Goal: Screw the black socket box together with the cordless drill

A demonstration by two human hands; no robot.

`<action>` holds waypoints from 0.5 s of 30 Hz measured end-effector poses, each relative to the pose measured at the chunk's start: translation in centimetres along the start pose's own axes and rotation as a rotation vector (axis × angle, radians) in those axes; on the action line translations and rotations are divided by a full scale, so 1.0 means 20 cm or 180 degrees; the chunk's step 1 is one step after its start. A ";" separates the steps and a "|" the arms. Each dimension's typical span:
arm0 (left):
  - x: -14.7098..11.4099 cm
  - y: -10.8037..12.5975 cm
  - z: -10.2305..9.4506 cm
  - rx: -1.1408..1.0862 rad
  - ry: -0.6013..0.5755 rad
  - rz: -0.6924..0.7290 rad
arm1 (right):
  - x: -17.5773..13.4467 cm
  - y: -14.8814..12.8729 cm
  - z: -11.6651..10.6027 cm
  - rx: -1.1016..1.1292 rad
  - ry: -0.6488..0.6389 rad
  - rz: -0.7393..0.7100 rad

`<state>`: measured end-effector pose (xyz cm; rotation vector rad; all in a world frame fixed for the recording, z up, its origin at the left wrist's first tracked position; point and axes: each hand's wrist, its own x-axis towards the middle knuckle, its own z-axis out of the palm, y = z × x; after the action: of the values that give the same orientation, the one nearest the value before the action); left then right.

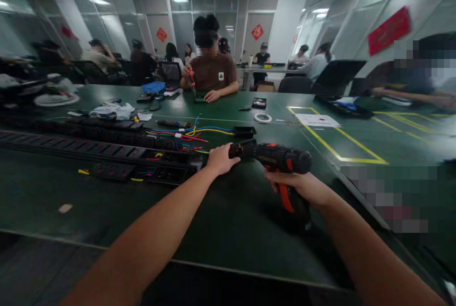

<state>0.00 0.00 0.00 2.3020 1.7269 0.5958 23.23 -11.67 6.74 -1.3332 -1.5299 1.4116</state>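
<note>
My right hand (297, 185) is wrapped round the handle of a black and orange cordless drill (281, 156), which lies level with its nose pointing left. At the drill's nose, my left hand (220, 159) is closed with the thumb in front. Dark material shows by its fingers, but I cannot tell whether that is the drill's tip or a separate black part. Left of this hand is the open end of a long black power strip (107, 147). Coloured wires (192, 132) run just behind the hand to a small black box (244, 131).
A black-handled tool (173, 124), a roll of white tape (262, 118) and a small black case (259, 102) lie farther back. Across the green table (228, 230) a person (213, 71) holds a red-handled tool. Yellow tape (359, 158) marks the right side.
</note>
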 end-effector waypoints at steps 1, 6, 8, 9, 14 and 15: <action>0.00 0.00 0.00 0.0002 -0.0010 -0.0013 | 0.00 0.00 0.00 0.0008 -0.0001 -0.0031; 0.00 0.00 -0.01 -0.0031 -0.0040 -0.0026 | 0.00 -0.01 0.00 0.0054 -0.0040 -0.0109; 0.00 0.00 -0.01 -0.0057 -0.0034 -0.0007 | 0.00 0.00 -0.01 0.0079 -0.0062 -0.0103; 0.00 0.00 -0.01 -0.0065 -0.0032 0.0001 | 0.00 0.00 -0.01 0.0073 -0.0115 -0.0086; 0.01 0.00 0.00 -0.0079 -0.0042 -0.0010 | 0.01 0.02 -0.02 0.0118 -0.0169 -0.0149; 0.01 0.00 0.00 -0.0082 -0.0048 -0.0018 | 0.01 0.02 -0.02 0.0121 -0.0181 -0.0148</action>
<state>-0.05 0.15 0.04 2.2775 1.7083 0.5947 23.57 -11.44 6.41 -1.2370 -1.5530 1.4536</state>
